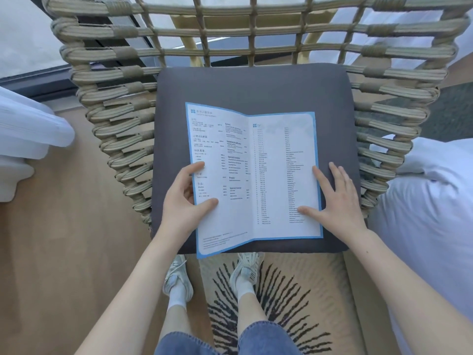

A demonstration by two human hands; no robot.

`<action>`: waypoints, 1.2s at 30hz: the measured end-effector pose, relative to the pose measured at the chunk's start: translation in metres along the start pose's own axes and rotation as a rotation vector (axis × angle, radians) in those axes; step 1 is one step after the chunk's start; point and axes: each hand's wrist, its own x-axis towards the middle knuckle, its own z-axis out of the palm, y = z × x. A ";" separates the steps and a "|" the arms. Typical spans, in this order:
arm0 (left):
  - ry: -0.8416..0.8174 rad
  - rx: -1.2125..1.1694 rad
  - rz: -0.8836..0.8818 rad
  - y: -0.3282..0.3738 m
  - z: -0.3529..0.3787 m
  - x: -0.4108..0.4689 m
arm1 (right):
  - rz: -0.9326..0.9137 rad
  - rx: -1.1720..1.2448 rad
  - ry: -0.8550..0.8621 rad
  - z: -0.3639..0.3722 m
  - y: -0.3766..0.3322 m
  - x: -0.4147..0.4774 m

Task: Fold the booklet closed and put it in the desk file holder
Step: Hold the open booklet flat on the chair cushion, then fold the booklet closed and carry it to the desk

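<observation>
Blue-edged booklet open on cushion

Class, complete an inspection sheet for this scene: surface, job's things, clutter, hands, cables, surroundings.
Surface: dark grey seat cushion on a woven rope chair.
Job's things: blue-bordered printed booklet lying open; desk file holder not in view.
Clutter: nothing seen.
Hands: left hand grips the booklet's left edge, thumb on the page; right hand rests flat on its right edge.
Cables: nothing seen.
Surroundings: wooden floor, patterned rug, white bedding.
</observation>
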 end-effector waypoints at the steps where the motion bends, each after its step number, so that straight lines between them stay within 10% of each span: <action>1: -0.011 -0.007 0.019 0.005 0.006 -0.003 | 0.004 0.014 -0.003 0.000 0.000 0.000; 36: -0.249 0.813 0.247 0.020 0.231 0.006 | 0.183 0.394 0.233 0.010 0.008 -0.015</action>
